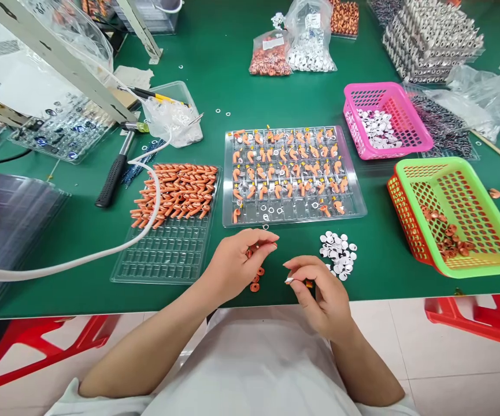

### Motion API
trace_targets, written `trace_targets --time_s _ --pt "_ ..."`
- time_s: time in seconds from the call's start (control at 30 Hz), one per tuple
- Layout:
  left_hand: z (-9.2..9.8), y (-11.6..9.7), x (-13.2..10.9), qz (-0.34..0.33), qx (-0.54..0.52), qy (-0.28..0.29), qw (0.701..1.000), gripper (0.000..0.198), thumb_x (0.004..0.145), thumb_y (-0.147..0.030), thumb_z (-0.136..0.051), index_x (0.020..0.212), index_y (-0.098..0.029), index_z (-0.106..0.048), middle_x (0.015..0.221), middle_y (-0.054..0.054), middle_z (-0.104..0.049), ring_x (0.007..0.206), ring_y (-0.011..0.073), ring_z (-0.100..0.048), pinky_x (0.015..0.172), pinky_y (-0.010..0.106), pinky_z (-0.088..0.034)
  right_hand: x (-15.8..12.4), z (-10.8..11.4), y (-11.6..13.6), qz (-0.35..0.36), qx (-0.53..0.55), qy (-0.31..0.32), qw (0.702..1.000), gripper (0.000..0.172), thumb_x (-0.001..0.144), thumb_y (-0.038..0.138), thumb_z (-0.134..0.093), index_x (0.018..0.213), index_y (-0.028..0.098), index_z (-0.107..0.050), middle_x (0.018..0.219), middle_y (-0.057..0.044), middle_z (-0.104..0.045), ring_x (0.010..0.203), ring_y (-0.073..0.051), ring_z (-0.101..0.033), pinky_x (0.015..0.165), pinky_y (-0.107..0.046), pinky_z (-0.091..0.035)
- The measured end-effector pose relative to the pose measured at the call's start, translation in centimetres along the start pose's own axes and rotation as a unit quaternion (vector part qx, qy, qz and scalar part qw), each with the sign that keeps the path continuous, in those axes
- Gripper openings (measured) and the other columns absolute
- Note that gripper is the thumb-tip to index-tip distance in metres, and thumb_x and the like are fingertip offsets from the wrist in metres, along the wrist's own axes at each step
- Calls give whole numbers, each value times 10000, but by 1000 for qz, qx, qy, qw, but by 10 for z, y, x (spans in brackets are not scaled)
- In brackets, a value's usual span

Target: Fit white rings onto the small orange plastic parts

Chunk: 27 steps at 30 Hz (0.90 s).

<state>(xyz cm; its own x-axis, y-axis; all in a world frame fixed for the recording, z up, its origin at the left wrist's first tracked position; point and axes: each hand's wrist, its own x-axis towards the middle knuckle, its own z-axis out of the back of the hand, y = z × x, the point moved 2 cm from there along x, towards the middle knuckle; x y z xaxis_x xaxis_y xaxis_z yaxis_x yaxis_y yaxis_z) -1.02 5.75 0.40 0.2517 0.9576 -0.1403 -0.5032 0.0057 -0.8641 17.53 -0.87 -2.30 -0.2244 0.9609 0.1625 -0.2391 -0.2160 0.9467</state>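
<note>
My left hand (234,263) is pinched closed over the table's front edge; bits of orange show between its fingers, but I cannot tell what its fingertips hold. Small orange rings (255,287) lie on the table just beneath it. Facing it, my right hand (325,297) pinches a small white disc (289,280) between thumb and fingertips. A small orange-and-yellow piece (309,283) shows by the right fingers. Close to that hand is a loose heap of white discs (340,253). Beyond both hands, a clear compartment tray (358,208) bears rows of curved orange parts (293,155).
A second clear tray (158,260) with stacked orange tubes stands left, crossed by a white hose (102,252). Farther left lies a hammer (113,179). Pink (414,136) and green (496,268) baskets hold small parts at right. Filled plastic bags (270,55) sit at the back.
</note>
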Motion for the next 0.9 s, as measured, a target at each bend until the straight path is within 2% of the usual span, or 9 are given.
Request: trace_targets --time_s 0.13,0.23,0.33,0.47,0.6,0.7,0.8,0.9 --pt "-9 -9 -6 84 -147 37 985 216 889 -303 -609 1025 -208 -748 886 35 -773 757 183 -715 569 235 -541 1 -7 8 55 -3 -15 998 183 934 119 -514 1023 271 -562 1255 -86 -630 1028 -225 -643 866 -426 -550" --pt "-13 -11 -9 118 -196 45 973 222 877 -288 -600 1015 -192 -744 887 47 -772 752 188 -723 435 191 -485 2 -10 9 50 -26 -32 998 201 935 107 -502 1036 274 -551 1262 -90 -627 1081 -231 -633 897 -447 -547" --pt "-14 -9 -11 128 -221 53 965 218 850 -308 -641 998 -178 -736 883 60 -769 757 197 -724 388 175 -462 2 -8 9 48 -51 -33 997 203 933 108 -502 1042 274 -542 1247 -99 -632 1082 -236 -634 871 -441 -554" --pt "-11 -6 -11 115 -236 96 960 216 815 -292 -694 993 -174 -728 906 52 -763 723 162 -703 505 202 -545 3 1 12 64 -90 4 994 200 920 96 -517 1026 264 -542 1173 -98 -659 1103 -242 -623 863 -420 -538" --pt "-6 -9 -9 88 -208 184 956 232 814 -225 -671 1026 -171 -746 859 43 -744 744 150 -671 676 257 -572 9 9 19 75 -87 77 990 176 922 100 -522 1004 253 -550 1077 -76 -682 1039 -222 -634 854 -394 -518" --pt "-6 -12 -9 69 -188 219 955 182 814 -210 -664 958 -171 -769 826 43 -731 781 159 -655 735 275 -557 13 13 20 33 -32 87 995 130 943 134 -518 969 253 -563 1004 -52 -682 958 -199 -639 805 -352 -515" --pt "-10 -8 -11 98 -218 182 954 186 805 -226 -684 968 -167 -752 840 42 -735 730 151 -662 685 266 -568 14 16 15 -56 20 35 998 83 967 215 -521 909 245 -573 887 -32 -647 827 -179 -615 708 -309 -493" --pt "-17 -2 -14 103 -242 133 956 186 800 -250 -719 968 -171 -734 882 47 -754 763 164 -699 723 281 -590 13 15 9 -134 58 17 989 140 973 298 -534 855 234 -574 818 -16 -602 727 -157 -567 647 -283 -464"
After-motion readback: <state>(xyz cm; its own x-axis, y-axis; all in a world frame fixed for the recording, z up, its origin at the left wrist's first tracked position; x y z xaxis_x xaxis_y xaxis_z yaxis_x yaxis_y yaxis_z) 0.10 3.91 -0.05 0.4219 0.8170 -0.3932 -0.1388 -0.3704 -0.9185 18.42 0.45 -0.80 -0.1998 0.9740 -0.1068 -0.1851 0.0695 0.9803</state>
